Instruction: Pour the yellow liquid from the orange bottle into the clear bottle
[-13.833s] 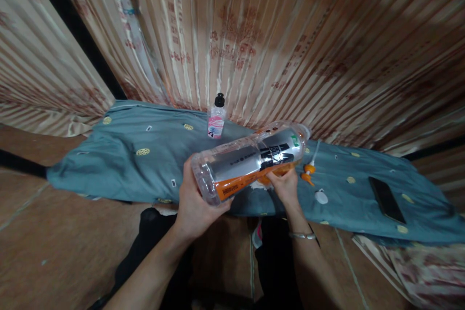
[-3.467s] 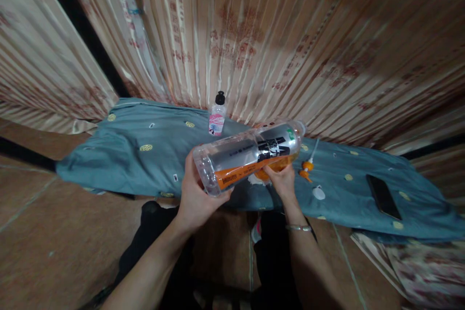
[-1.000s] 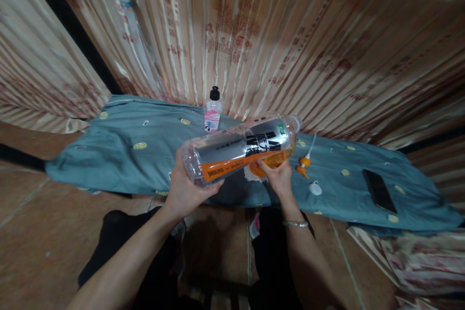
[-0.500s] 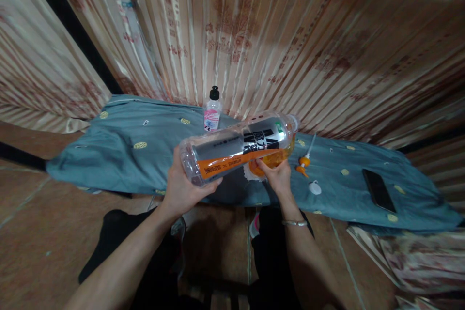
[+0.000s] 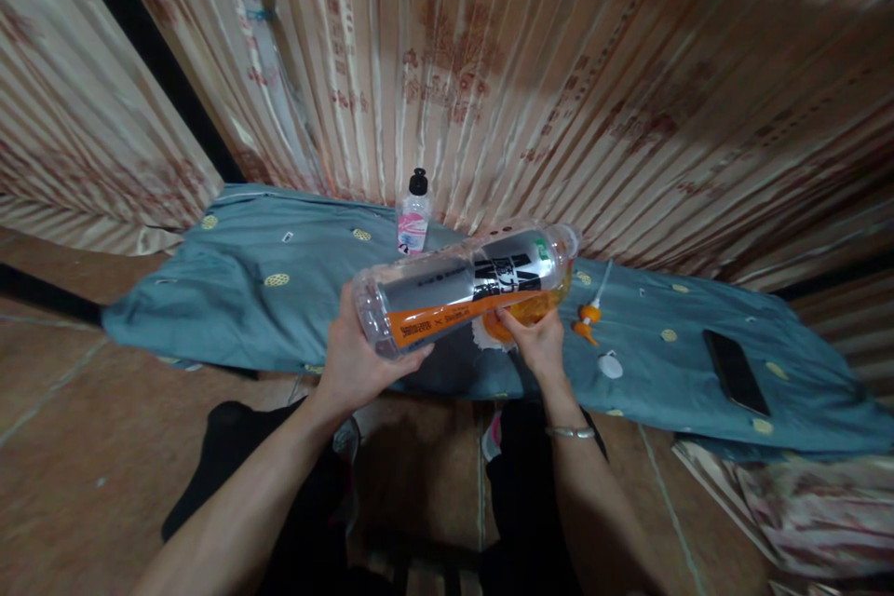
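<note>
My left hand [image 5: 367,349] is closed around the base of a large clear plastic bottle [image 5: 461,284] with a silver, black and orange label. The bottle lies tilted, its neck at the upper right over an amber bottle [image 5: 535,307]. My right hand [image 5: 537,340] grips the amber bottle, which is partly hidden behind the clear one; whether the two mouths touch I cannot tell. Something white and ragged [image 5: 485,335] shows at the amber bottle's lower end. An orange pump head [image 5: 588,321] with a pale tube lies to the right, near a white round cap [image 5: 610,365].
A small bottle [image 5: 413,223] with a black cap and pink label stands at the back of the cloth-covered surface [image 5: 279,317]. A dark phone [image 5: 736,372] lies at the right. Behind hangs a pleated curtain [image 5: 447,65]; a dark pole [image 5: 154,56] slants at the left.
The whole view has shifted slightly, so things sit a little further right. Both hands keep their hold on the two bottles, with little other visible change.
</note>
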The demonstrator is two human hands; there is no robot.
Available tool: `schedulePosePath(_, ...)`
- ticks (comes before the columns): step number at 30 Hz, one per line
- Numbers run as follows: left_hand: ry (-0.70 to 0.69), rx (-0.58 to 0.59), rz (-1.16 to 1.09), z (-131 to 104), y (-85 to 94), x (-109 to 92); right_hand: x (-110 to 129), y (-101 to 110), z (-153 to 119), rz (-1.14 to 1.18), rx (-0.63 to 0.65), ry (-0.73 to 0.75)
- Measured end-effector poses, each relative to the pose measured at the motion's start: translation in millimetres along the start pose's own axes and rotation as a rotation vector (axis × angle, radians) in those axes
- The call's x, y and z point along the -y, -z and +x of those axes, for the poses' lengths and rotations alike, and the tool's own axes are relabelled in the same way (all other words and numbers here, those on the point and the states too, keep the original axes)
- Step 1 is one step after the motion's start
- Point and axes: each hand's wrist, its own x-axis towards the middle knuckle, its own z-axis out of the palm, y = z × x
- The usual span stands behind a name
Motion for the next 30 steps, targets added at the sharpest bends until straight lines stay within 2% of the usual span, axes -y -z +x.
schedulePosePath(6,-0.006,-0.007,-0.026,-1,0.6,0,-4,-1,0,-0.004,0.002,0.002)
schedulePosePath(16,-0.015,-0.009,0.051,0,1.1,-7,-3,-1,0,-0.05,-0.03,0.008)
schedulePosePath(22,0.027,-0.001,0.061,0,1.0,-10,1,0,0,-0.03,-0.011,-0.012)
schedulePosePath(30,-0.004,-0.01,0.056,-1,0.6,-10,-4,0,0,0.003,0.002,0.039)
